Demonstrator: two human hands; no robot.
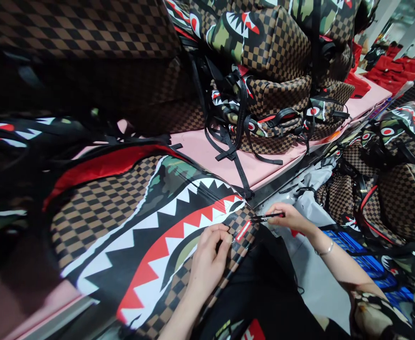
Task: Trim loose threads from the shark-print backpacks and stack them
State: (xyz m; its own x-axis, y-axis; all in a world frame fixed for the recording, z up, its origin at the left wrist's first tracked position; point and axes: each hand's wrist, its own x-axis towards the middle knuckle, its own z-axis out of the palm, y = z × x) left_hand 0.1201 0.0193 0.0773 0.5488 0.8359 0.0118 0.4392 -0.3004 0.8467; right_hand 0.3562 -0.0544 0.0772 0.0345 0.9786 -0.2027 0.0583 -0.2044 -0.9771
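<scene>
While left fingers pinch backpack, right hand holding strap

Blurred dark backpacks at left of frame; left hand's fingertips hidden behind the red tag; forearm cut off below.

We count two hands: our left hand and our right hand. One shark-mouth backpack lies under them, and one black tool sits in the right hand. We see one bracelet, one pink table, one heap of matching bags upon it, and at least three more bags at the right.
</scene>
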